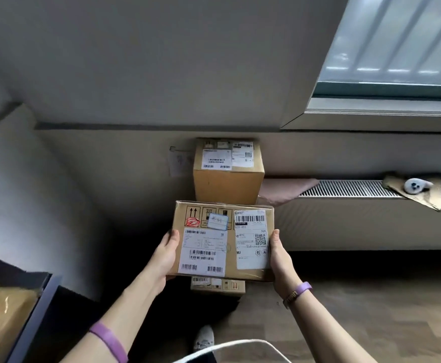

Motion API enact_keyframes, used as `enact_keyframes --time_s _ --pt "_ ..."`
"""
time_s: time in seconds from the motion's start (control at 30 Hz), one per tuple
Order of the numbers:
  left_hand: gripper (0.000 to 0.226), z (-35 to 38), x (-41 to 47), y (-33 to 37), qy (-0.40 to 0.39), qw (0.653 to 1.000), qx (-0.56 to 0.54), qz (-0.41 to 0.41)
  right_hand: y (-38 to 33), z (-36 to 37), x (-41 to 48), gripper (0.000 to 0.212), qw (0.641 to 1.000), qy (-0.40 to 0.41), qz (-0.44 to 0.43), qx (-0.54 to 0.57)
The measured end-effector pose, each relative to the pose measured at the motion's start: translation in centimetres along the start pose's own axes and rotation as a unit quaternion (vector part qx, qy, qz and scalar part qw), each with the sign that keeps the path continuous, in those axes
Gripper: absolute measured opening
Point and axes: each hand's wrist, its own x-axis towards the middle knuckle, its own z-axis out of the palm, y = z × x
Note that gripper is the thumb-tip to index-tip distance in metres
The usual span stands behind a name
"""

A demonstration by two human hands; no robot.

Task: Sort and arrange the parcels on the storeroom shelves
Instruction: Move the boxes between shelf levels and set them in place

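Observation:
I hold a flat brown cardboard parcel (230,268) with white shipping labels, a red scribble and a blue-edged sticker, level in front of me. My left hand (165,254) grips its left edge, thumb on top. Gripping the right edge is my right hand (279,254). Beyond it a taller cardboard box (227,184) with labels on top stands against the wall. Directly below the held parcel a smaller labelled parcel (218,285) lies on the floor, mostly hidden.
A radiator grille (358,189) runs along the wall at right, with a pink cushion (287,189) at its left end and torn cardboard holding a white object (416,186). A grey shelf edge (34,307) with a wrapped package is at lower left. A white cable (240,344) hangs below. Wooden floor at right.

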Motion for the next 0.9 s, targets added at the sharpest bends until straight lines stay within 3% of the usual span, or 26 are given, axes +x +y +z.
enact_keyframes --time_s 0.4,0.53,0.9 --pt "0.046 3.7 13.5 3.9 -0.044 0.997 0.030 -0.063 -1.5 1.2 14.1 0.049 0.991 0.080 0.099 -0.045" --pt "0.048 6.2 14.7 4.7 -0.063 0.996 0.035 -0.050 -1.8 -0.7 17.0 0.053 0.985 0.095 0.129 -0.063" --pt "0.052 6.3 12.6 5.2 -0.006 0.998 -0.003 -0.068 -1.9 -0.6 17.1 0.048 0.986 0.054 0.132 -0.087"
